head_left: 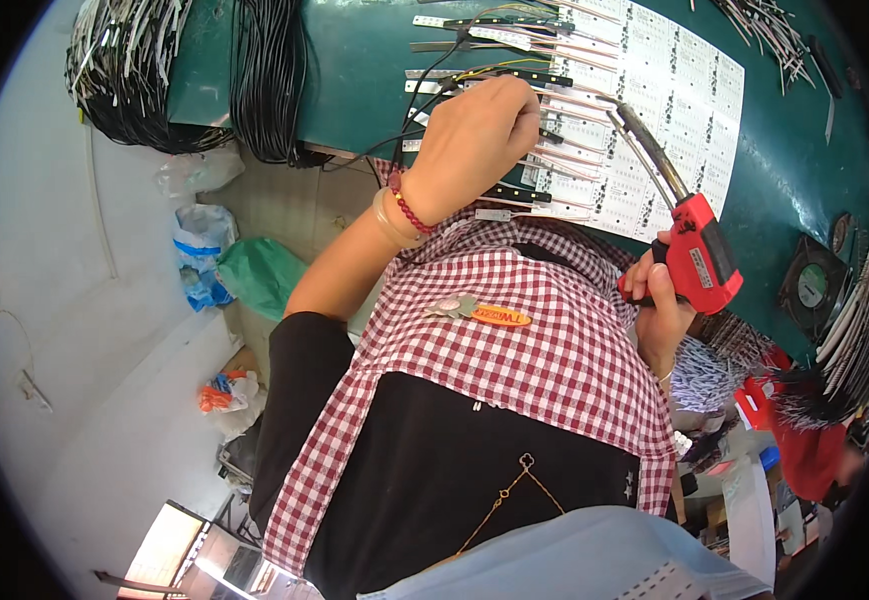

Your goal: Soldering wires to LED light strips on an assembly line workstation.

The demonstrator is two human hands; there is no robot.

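Soldering gun (707,250), red-bodied, clasped in the grip of the right hand (663,300) at the edge of the green desk (775,180). Its long axis slants forward and leftward, the tip ending over the white patterned sheet (700,90), near the pale wires (567,160) of the short strips (523,196). Left of the tip, the left hand (485,135) lies nearer these strips, fingers curled; I cannot tell whether they pinch anything.
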